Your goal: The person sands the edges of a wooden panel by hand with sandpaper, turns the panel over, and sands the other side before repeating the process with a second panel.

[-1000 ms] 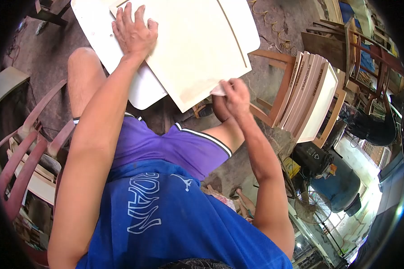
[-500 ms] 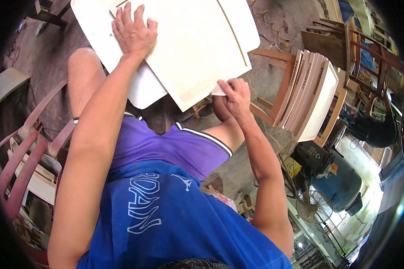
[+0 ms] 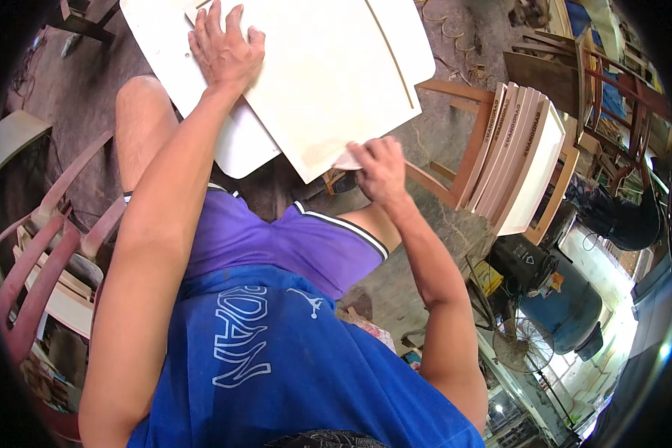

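Observation:
A cream-coloured flat panel (image 3: 321, 82) with a thin groove along its far side lies across a larger white board (image 3: 243, 142) with rounded corners, over my knees. Near the panel's left edge, my left hand (image 3: 228, 56) lies flat with its fingers spread. At the lower right edge my right hand (image 3: 381, 168) pinches a small whitish sheet (image 3: 346, 160) against the panel. The fingers of the right hand are slightly blurred, and part of the sheet is hidden under them.
Several panels (image 3: 511, 149) with printed edges stand stacked on a wooden frame at the right. Reddish wooden chair parts (image 3: 37, 272) are at the left. Beyond the stack are a blue drum (image 3: 564, 306), a fan (image 3: 523, 344) and piled wooden chairs (image 3: 612, 89).
My right hand and the whitish sheet have moved left along the panel's lower edge. My left hand has hardly moved.

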Available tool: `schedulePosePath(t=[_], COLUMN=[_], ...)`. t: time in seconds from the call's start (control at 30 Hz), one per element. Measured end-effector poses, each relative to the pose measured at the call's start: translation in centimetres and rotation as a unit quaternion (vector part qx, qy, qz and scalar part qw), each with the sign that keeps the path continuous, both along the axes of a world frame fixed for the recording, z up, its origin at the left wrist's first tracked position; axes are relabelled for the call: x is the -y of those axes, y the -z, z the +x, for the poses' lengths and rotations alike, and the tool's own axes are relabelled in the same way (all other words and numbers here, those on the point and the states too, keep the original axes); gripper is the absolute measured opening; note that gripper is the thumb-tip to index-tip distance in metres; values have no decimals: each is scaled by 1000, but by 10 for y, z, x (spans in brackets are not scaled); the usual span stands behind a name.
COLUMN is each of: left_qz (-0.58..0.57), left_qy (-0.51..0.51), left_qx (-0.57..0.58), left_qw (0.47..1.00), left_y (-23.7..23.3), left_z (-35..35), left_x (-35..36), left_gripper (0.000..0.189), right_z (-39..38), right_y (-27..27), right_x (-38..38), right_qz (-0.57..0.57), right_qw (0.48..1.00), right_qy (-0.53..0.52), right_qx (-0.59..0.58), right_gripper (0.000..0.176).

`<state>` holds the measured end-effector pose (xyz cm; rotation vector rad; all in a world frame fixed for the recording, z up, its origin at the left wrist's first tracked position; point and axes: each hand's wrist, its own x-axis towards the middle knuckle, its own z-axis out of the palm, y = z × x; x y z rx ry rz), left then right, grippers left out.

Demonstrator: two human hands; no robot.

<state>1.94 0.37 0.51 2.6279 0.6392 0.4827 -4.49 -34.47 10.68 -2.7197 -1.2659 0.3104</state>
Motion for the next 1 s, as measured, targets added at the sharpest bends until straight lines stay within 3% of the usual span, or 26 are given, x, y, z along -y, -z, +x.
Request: schedulePosePath(t=[0.1,0.2,0.3,0.47,0.63,0.73,0.87,1.0], left_qz=[0,1,3,2,5,13,8,7], left_qy=[-2,-2,4,-6,-5,1,4,1], left_qx=[-12,-19,-12,-16,-21,3,3,-7], left_qw=[1000,1000,1000,1000,1000,1000,1000,1000], left_y=[-2,1,0,2,0,3,1,4], left_z=[2,0,0,0,3,2,3,1], left_x=[2,-1,-1,1,-1,-1,0,-1], left_gripper=[56,56,56,56,57,57,57,57], right_z=[-17,-8,-24,-21,-50,-35,-54,-42], right_y=[2,-2,-9,6,11,4,14,3], right_x=[-13,-7,-24,-11,-31,-22,-29,-25], right_qz=[7,-10,-14,16,66,41,95,50], right_qw=[999,999,999,999,998,998,994,998], right_qy=[-17,38,8,25,-5,57,2,19], right_qx=[-28,2,-28,30,-25,-1,-53,-42], right_gripper=[56,55,52,45,48,49,49,48])
